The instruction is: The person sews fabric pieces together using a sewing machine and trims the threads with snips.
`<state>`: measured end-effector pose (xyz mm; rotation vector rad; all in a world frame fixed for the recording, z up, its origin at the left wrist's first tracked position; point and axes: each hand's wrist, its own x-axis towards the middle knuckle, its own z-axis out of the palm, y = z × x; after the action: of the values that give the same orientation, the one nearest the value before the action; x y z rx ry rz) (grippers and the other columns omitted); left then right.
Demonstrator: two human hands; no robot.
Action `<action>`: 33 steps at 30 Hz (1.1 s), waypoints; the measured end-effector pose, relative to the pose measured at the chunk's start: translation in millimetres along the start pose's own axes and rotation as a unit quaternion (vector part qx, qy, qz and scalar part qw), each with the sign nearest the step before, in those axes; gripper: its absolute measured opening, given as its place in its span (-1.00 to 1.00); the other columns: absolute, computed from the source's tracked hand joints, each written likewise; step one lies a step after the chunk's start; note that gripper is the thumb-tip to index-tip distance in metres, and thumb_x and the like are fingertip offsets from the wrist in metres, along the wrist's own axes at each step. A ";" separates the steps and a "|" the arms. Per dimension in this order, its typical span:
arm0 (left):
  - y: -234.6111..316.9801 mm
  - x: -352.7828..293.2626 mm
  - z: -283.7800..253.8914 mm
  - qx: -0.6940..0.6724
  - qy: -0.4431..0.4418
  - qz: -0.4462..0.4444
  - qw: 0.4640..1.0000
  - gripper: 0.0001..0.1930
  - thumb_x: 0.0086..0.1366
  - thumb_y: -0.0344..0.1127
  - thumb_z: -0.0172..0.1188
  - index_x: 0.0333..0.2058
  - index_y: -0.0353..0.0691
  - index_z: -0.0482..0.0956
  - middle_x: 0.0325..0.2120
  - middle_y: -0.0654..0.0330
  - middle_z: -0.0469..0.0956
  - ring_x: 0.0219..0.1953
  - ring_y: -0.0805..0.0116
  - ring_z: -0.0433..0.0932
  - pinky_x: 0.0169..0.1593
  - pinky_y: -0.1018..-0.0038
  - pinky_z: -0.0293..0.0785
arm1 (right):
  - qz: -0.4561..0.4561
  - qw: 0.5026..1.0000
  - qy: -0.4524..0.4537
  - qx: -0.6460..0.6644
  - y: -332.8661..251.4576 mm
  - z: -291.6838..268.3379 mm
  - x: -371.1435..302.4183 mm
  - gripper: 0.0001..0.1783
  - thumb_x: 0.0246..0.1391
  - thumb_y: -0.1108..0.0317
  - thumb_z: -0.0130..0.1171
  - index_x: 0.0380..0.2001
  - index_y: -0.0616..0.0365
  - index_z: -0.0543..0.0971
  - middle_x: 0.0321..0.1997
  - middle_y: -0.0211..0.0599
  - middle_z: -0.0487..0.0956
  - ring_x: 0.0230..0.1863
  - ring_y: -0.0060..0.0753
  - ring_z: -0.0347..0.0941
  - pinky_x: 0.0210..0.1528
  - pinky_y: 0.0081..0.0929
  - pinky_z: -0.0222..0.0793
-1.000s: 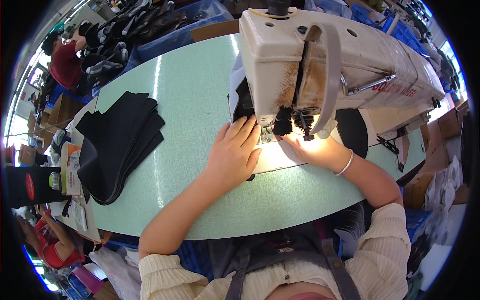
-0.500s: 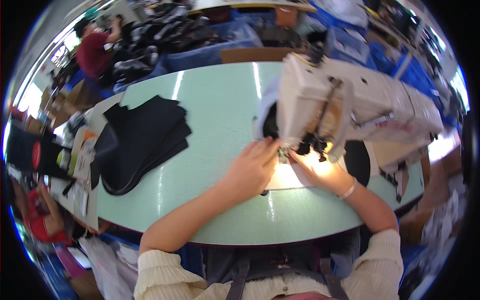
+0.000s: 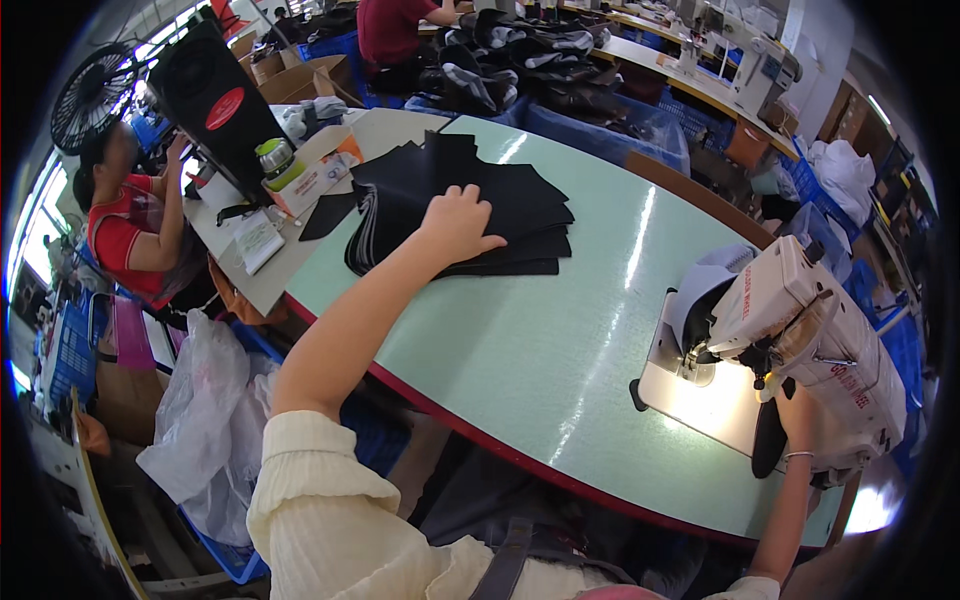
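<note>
My left hand lies on a fanned stack of black fabric pieces at the left of the table, thumb out to the side and fingers spread over the top piece. At the far right, my right hand is beside the white sewing machine, under its arm. A dark, rounded piece of material stands just left of that hand; whether the fingers touch it is hidden by the machine. Grey-and-black material sits behind the lit needle area, where neither hand is.
The pale green table has a dark red edge. To the left are a black speaker, a green-capped container and a person in red. Plastic bags hang below. Bins of dark pieces stand behind.
The view has swung left. My left hand has left the needle area and now rests on the black stack. My right hand has moved from the needle to the machine's right side.
</note>
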<state>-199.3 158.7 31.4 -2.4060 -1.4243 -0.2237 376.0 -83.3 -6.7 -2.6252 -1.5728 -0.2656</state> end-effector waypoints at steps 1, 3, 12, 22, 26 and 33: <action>0.7 2.4 3.1 0.008 -0.032 0.021 0.999 -0.43 0.13 0.25 0.19 -0.30 -0.25 0.62 -0.28 0.07 0.48 -0.21 0.10 0.50 -0.22 0.30 0.51 | -0.021 0.999 0.042 -0.001 3.4 3.4 -0.3 -0.55 0.08 0.13 0.13 -0.10 0.29 0.54 -0.11 0.19 0.55 -0.04 0.16 0.48 0.01 -0.10 0.39; -2.0 8.4 6.4 0.018 -0.046 0.016 0.999 -0.47 0.15 0.23 0.17 -0.35 -0.21 0.63 -0.29 0.09 0.50 -0.26 0.10 0.54 -0.26 0.32 0.52 | -0.032 0.997 0.063 -0.016 7.4 11.2 5.5 -0.56 0.04 0.16 0.16 -0.10 0.29 0.54 -0.09 0.18 0.55 -0.03 0.15 0.48 0.02 -0.11 0.39; -40.4 1.8 -0.2 -0.375 0.179 -0.249 0.875 -0.74 0.16 -0.23 0.12 -0.42 -0.37 0.55 -0.52 -0.10 0.58 -0.40 -0.09 0.58 -0.27 0.24 0.49 | -0.094 0.984 0.153 -0.010 0.8 31.0 10.1 -0.57 -0.11 0.32 0.28 -0.16 0.35 0.52 -0.18 0.17 0.58 -0.07 0.18 0.49 0.01 -0.09 0.38; 8.8 -27.9 -115.3 -0.242 0.420 0.102 0.869 -0.87 -0.08 -0.38 0.24 -0.55 -0.23 0.46 -0.04 0.06 0.50 -0.24 0.16 0.54 -0.28 0.33 0.51 | -0.037 0.999 0.026 -0.004 -25.8 -2.1 3.1 -0.63 -0.11 0.24 0.30 -0.28 0.28 0.55 -0.31 0.16 0.58 -0.20 0.20 0.51 -0.13 -0.05 0.42; 113.3 -52.3 -86.6 -0.266 0.018 0.257 0.929 -0.76 0.09 -0.16 0.17 -0.47 -0.25 0.54 -0.28 0.09 0.45 -0.30 0.13 0.52 -0.39 0.28 0.55 | -0.048 0.998 0.028 0.027 -13.2 -0.5 5.7 -0.70 -0.12 0.27 0.26 -0.37 0.31 0.59 -0.34 0.15 0.59 -0.22 0.19 0.52 -0.18 -0.10 0.43; 181.3 -40.0 -25.6 -0.220 -0.059 0.457 0.860 -0.71 0.13 -0.32 0.17 -0.20 -0.35 0.46 -0.30 -0.02 0.46 -0.38 0.04 0.59 -0.34 0.26 0.53 | -0.060 0.996 0.061 -0.009 -21.5 0.0 -0.6 -0.64 -0.15 0.20 0.30 -0.41 0.32 0.54 -0.39 0.16 0.56 -0.26 0.30 0.48 -0.16 0.02 0.38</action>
<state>-59.6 36.3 6.1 -3.2070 -0.1178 -0.1653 356.7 -73.7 -7.4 -2.4773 -1.6977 -0.4408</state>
